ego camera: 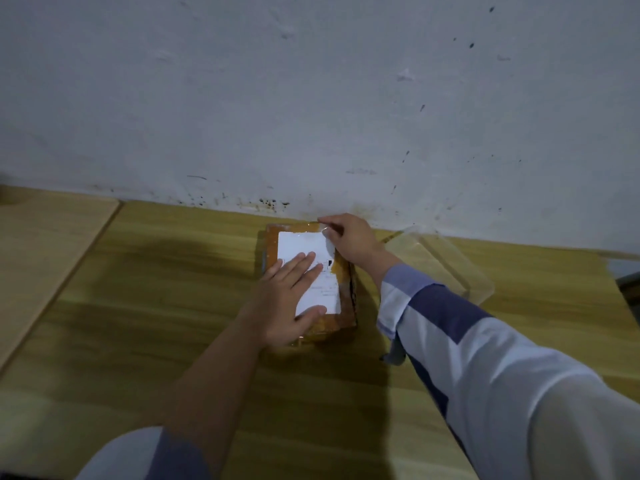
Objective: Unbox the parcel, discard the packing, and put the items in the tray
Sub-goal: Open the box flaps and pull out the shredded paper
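Wall (311, 98), pale and scuffed with dark specks, fills the upper half of the view and meets the bench (138, 306) along its far edge. That bench is a light wood-grain surface; a second wooden board (45, 244) lies along its left side, separated by a seam. Two arms reach in from below: the right one wears a sleeve (485, 358) in white and blue blocks, while the left forearm is bare past a pushed-up cuff.

A clear tray (464, 271) sits on the bench at the right, near the wall and just beside the right wrist; its walls are transparent, so the wood shows through.

The parcel (346, 271), a brown cardboard box wrapped in glossy tape, lies flat on the bench close to the wall, left of the tray. A white shipping label (301, 242) covers most of its top face.

The left hand (291, 299) rests palm-down on the label, its fingers straight and lightly spread, thumb lying along the near edge of the label. The right hand (349, 240) is at the parcel's far right corner, its fingers curled together and pinching a strip of clear tape (325, 227) there, which looks partly lifted from the box.
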